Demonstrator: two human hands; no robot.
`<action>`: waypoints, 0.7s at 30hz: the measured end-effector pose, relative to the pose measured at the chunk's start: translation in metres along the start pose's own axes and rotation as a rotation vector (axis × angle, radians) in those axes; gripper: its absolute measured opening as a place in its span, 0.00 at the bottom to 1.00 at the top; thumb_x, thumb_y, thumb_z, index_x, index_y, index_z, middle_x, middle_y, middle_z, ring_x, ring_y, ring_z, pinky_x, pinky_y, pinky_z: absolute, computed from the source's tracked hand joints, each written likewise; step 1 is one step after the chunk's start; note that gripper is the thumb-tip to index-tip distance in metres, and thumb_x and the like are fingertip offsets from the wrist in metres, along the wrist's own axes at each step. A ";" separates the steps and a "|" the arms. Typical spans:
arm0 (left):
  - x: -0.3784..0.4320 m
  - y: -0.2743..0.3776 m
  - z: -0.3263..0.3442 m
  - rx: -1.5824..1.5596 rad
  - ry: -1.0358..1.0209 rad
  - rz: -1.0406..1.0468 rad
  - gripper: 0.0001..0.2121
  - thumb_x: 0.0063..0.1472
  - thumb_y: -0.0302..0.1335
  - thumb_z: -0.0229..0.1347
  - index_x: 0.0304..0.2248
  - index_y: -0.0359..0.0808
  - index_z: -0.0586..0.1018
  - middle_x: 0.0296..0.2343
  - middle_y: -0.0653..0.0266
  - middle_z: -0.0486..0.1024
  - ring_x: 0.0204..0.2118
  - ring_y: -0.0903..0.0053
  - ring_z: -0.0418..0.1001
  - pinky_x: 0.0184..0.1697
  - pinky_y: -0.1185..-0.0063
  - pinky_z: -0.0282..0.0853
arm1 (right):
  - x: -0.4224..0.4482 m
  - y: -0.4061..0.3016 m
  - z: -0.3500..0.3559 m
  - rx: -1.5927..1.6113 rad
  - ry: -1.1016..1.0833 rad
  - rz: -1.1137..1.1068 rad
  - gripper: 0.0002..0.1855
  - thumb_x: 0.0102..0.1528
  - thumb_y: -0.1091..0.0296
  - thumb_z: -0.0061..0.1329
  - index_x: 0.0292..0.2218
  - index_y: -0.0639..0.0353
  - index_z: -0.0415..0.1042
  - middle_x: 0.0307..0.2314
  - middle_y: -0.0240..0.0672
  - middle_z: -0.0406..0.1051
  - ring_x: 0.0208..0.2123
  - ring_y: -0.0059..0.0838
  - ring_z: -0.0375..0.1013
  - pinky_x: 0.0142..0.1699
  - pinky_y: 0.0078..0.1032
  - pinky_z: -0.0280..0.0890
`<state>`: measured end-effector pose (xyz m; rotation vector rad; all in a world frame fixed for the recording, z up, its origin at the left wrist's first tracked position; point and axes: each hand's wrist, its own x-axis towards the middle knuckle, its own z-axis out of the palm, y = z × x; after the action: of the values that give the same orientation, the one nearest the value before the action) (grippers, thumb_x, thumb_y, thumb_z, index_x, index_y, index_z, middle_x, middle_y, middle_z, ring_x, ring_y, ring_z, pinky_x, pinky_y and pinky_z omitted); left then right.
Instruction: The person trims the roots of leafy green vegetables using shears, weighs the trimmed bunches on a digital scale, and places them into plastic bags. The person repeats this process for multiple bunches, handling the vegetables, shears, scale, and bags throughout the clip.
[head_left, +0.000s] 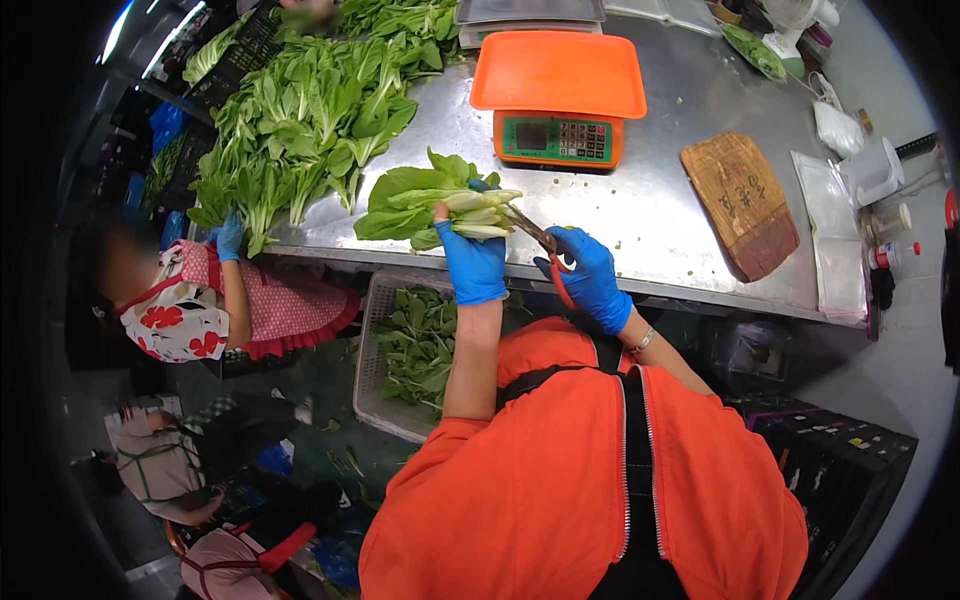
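Observation:
My left hand (472, 259), in a blue glove with the thumb tip bare, is closed around a bunch of leafy greens (405, 199), the pale stem ends pointing right. Red-handled scissors (556, 270) are in my right hand (592, 277), also gloved in blue. Their blades reach the cut ends of the stems; how far apart the blades are, I cannot tell. Beyond the hands stands an orange digital scale (559, 97) with a flat tray on top. A large heap of the same greens (307, 120) covers the left part of the metal table (652, 202).
A wooden board (739, 202) bearing writing and clear plastic bags (829, 232) lie at the right. Below the table edge is a white plastic crate (367, 367) of leaves. A co-worker (217, 300) stands at the left, a gloved hand at the heap; more people are behind.

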<state>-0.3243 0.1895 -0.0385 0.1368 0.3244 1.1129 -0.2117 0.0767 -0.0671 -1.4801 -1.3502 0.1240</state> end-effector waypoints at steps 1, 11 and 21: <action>0.001 0.000 -0.001 -0.004 0.003 0.003 0.22 0.54 0.44 0.45 0.40 0.34 0.66 0.36 0.59 0.69 0.38 0.71 0.67 0.41 0.73 0.66 | -0.001 0.001 0.000 0.003 -0.026 0.025 0.18 0.40 0.66 0.55 0.35 0.56 0.66 0.21 0.37 0.66 0.20 0.32 0.67 0.24 0.23 0.62; 0.000 0.006 0.000 0.084 0.017 0.161 0.21 0.55 0.43 0.46 0.41 0.34 0.66 0.36 0.60 0.68 0.38 0.73 0.67 0.43 0.74 0.65 | -0.002 -0.007 -0.010 0.033 -0.183 0.053 0.19 0.40 0.69 0.56 0.35 0.59 0.66 0.23 0.39 0.68 0.24 0.32 0.70 0.28 0.20 0.64; -0.013 0.004 0.015 0.233 -0.011 0.290 0.21 0.55 0.41 0.46 0.42 0.33 0.64 0.37 0.60 0.67 0.41 0.74 0.66 0.47 0.74 0.62 | -0.002 -0.006 -0.008 0.058 -0.206 0.078 0.19 0.42 0.66 0.54 0.36 0.58 0.66 0.27 0.38 0.68 0.24 0.35 0.69 0.28 0.22 0.64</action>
<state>-0.3277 0.1805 -0.0211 0.4063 0.4341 1.3579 -0.2109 0.0694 -0.0610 -1.5032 -1.4396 0.3713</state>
